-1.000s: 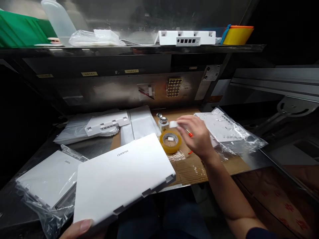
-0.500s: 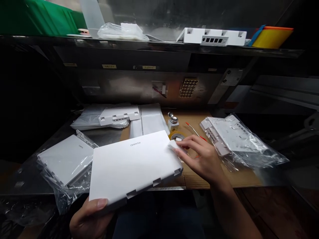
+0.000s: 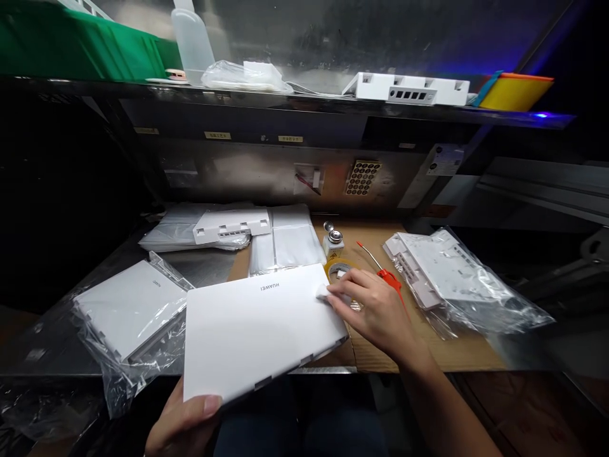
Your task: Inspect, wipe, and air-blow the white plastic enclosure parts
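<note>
Bench (image 3: 207, 268): cardboard sheet (image 3: 375, 349), bagged white covers (image 3: 451, 276), tape roll (image 3: 339, 269), red screwdriver (image 3: 386, 275), perhaps solvent bottle (image 3: 333, 242)

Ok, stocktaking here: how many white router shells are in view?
5: the shell in the left hand, a left bagged shell, a rear-left shell, a shelf shell, a right bagged shell; bags may hide more.

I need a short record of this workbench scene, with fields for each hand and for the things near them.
left hand: grips the near corner of the white panel, thumb on top
right hand: fingertips hold a small white pad on the panel's right edge
behind right hand: tape roll, small bottle, red-handled tool
sides: bagged cover at left, bagged covers at right
</note>
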A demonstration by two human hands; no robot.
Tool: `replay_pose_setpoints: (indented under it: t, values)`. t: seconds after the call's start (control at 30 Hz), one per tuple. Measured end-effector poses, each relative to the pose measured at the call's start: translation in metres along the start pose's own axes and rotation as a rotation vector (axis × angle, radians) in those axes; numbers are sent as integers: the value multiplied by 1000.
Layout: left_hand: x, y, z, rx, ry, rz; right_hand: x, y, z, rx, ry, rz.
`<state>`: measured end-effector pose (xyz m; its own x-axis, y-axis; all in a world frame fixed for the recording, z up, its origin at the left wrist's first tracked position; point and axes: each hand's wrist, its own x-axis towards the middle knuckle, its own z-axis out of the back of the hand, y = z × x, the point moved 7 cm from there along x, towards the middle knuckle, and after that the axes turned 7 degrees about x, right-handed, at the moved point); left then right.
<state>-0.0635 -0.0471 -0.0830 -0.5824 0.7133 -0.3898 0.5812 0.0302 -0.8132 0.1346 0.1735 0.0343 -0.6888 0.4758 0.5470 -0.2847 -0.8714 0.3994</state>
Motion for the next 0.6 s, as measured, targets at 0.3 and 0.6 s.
replay_pose_setpoints:
  t: [0.3, 0.6]
  values:
    - [17, 1, 29, -75, -53, 8, 6, -9, 13, 271, 215, -55]
    - [43, -10, 68, -213, -287, -12, 93, -119, 13, 129, 163, -335]
